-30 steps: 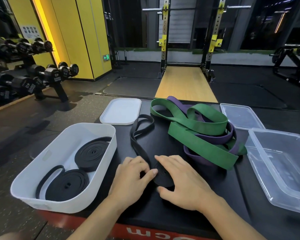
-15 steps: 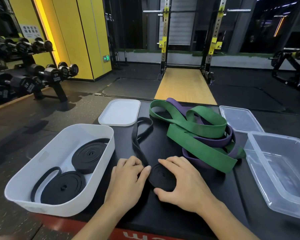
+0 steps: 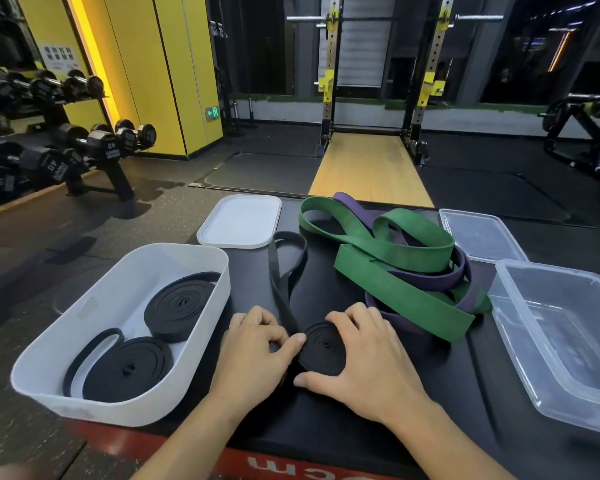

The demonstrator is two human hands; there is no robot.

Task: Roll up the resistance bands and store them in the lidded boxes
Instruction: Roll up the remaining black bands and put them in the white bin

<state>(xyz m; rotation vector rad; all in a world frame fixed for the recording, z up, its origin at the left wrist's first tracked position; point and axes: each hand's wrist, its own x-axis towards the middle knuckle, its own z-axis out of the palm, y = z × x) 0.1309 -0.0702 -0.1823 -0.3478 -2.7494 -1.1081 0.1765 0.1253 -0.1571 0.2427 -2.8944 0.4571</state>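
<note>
A black resistance band (image 3: 323, 346) lies half rolled on the black padded bench, its loose tail running away from me toward the white lid. My right hand (image 3: 364, 362) curls round the roll from the right, thumb at its near edge. My left hand (image 3: 253, 344) presses the band where it meets the roll, thumb on the roll's left side. A white box (image 3: 118, 268) at the left holds two rolled black bands (image 3: 179, 304). Green bands (image 3: 395, 268) and purple bands (image 3: 426, 277) lie tangled behind my right hand. An empty clear box (image 3: 565, 337) stands at the right.
The white lid (image 3: 239, 220) lies beyond the white box, and a clear lid (image 3: 478, 235) beyond the clear box. A dumbbell rack (image 3: 66, 147) stands at the left; a squat rack (image 3: 378, 81) and wooden platform lie ahead. The bench's red front edge (image 3: 291, 465) is near me.
The roll has grown a little and more of its top shows between my hands. The loose tail has shortened slightly. My hands stay on the roll.
</note>
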